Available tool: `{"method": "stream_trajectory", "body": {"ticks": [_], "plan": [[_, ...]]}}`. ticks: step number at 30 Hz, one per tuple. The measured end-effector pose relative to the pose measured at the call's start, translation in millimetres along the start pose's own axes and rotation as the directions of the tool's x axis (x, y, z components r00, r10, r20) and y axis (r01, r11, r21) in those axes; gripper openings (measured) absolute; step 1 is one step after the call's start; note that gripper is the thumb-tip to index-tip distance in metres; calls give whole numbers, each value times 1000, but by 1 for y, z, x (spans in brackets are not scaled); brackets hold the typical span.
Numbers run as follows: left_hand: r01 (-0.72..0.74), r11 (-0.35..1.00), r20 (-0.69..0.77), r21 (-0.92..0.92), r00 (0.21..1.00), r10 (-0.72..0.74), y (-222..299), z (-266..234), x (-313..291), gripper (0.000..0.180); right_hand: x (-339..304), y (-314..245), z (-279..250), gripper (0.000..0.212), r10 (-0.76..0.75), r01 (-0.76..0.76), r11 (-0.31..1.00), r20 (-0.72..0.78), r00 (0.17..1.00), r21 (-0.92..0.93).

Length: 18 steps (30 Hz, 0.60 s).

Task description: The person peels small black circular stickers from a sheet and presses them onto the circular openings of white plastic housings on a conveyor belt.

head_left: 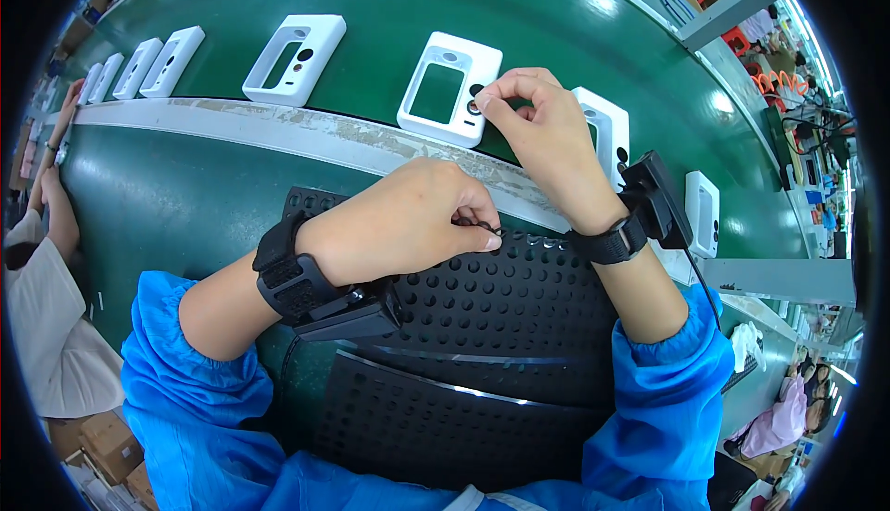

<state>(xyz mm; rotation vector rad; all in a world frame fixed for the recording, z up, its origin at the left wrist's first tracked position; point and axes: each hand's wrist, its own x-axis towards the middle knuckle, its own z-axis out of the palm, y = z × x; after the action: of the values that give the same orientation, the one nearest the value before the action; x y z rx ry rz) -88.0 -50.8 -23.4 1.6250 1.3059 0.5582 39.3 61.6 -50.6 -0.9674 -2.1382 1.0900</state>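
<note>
My left hand (399, 219) is closed above a black tray with rows of round pockets (454, 298). Thumb and fingers pinch some small black ring-like pieces (487, 227), partly hidden by the fingertips. My right hand (552, 136) reaches to a white plastic housing (428, 126) with a large rectangular opening. Its thumb and index finger pinch right at the small round holes on the housing's right side; whatever is between them is too small to tell. Both wrists carry black strapped devices, and the sleeves are blue.
More white housings (295, 59) stand in a row on the green conveyor belt (380, 1), some farther left and right. A worn metal rail (306, 128) divides belt from bench. Another tray (399, 418) lies nearer me. At left a person's arm (57, 205) reaches to the row.
</note>
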Motion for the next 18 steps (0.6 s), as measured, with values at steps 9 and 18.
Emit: {"method": "stream_trajectory", "body": {"ticks": [9, 18], "plan": [[10, 1000, -7, -18, 1000, -10, 1, 0, 0, 20, -7, -4, -7, 16, 90, -90, 996, -7, 996, -17], [-7, 999, 6, -43, 1000, 7, 1, 2, 3, 19, -17, -10, -22, 18, 296, -213, 876, -135, 946, 432]]}}
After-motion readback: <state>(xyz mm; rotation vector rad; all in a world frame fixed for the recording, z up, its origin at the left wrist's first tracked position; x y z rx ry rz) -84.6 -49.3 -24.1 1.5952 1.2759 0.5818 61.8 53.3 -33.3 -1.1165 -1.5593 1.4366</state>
